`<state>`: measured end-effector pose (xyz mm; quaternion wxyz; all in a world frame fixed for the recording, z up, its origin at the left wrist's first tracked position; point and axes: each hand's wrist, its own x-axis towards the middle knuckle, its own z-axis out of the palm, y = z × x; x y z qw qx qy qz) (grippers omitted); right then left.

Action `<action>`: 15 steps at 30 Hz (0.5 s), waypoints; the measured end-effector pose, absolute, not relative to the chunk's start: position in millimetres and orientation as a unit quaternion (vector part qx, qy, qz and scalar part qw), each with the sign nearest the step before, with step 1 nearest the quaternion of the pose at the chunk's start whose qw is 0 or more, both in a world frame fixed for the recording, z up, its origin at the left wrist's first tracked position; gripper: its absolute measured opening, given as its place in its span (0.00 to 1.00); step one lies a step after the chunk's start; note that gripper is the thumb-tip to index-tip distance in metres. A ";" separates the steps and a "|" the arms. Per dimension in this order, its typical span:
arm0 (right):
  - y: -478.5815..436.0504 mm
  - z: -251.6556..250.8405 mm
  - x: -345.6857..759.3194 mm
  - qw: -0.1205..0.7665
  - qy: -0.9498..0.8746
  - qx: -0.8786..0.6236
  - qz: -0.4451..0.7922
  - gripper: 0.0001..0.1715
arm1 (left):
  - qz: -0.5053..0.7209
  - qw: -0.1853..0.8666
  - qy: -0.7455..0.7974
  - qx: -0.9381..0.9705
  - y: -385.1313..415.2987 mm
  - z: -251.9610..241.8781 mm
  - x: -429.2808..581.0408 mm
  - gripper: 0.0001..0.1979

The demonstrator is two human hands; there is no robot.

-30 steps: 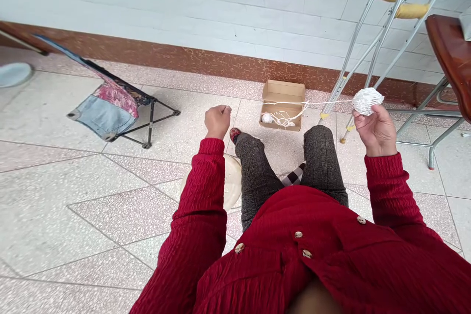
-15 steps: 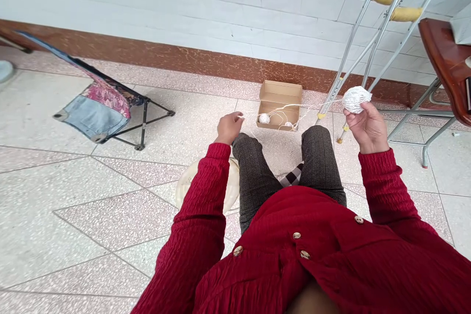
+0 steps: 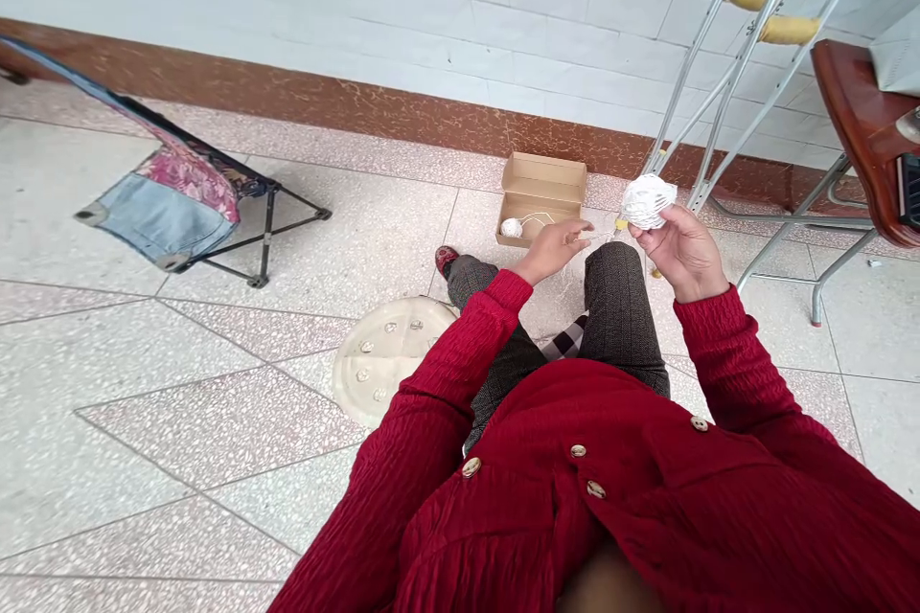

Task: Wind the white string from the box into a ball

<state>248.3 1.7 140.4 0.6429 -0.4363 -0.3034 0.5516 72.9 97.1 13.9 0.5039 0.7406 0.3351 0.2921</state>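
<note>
A ball of white yarn is gripped between the thumb and fingers of my right hand, above my right knee. My left hand is to the left of it, over the gap between my knees. Its fingers are pinched on a thin yarn strand that runs toward the ball. Behind my left hand, an open cardboard box rests on the floor. Inside lies a smaller white yarn ball with a loose strand beside it. My left hand hides part of the box's front.
Metal crutches with yellow grips lean against the tiled wall at right. Beside them stands a brown-topped table or chair. A folding fabric chair stands at left. A round cream-coloured disc lies by my left leg.
My left hand has swung right, from beyond my left knee to near the yarn ball. My right hand has brought the ball slightly left. The strand between them is shorter.
</note>
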 end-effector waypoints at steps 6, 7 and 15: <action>-1.6 138.5 249.8 0.654 -0.295 -0.427 0.551 0.20 | 0.276 0.492 0.340 0.753 92.0 8.8 79.9 0.12; -0.8 138.5 250.9 0.656 -0.292 -0.424 0.552 0.21 | 0.270 0.483 0.340 0.760 91.5 7.9 79.1 0.11; 9.8 140.1 271.5 0.705 -0.231 -0.405 0.535 0.16 | 0.250 0.481 0.411 0.733 86.7 19.0 61.8 0.17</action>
